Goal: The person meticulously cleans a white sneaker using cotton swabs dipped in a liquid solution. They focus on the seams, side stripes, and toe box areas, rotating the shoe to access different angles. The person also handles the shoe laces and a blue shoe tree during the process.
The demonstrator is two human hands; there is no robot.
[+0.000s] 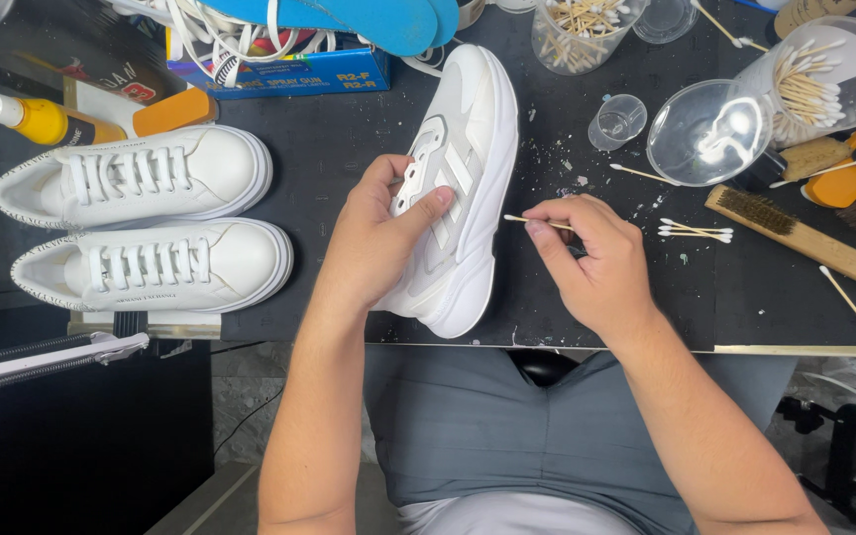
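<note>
A white sneaker (473, 149) lies on its side on the black table mat (339, 149), sole to the right. My left hand (378, 233) grips its upper, thumb pressed across the side panel. My right hand (591, 258) pinches a cotton swab (522, 219), whose tip sits just right of the sneaker's sole edge, close to it.
A pair of white laced sneakers (141, 223) rests at the left. A yellow bottle (37, 119), a blue box (299, 71) and blue insoles (349, 20) are at the back. Swab jars (824, 74), a clear lid (710, 134), a small cup (616, 121), loose swabs (695, 232) and a wooden brush (804, 243) crowd the right.
</note>
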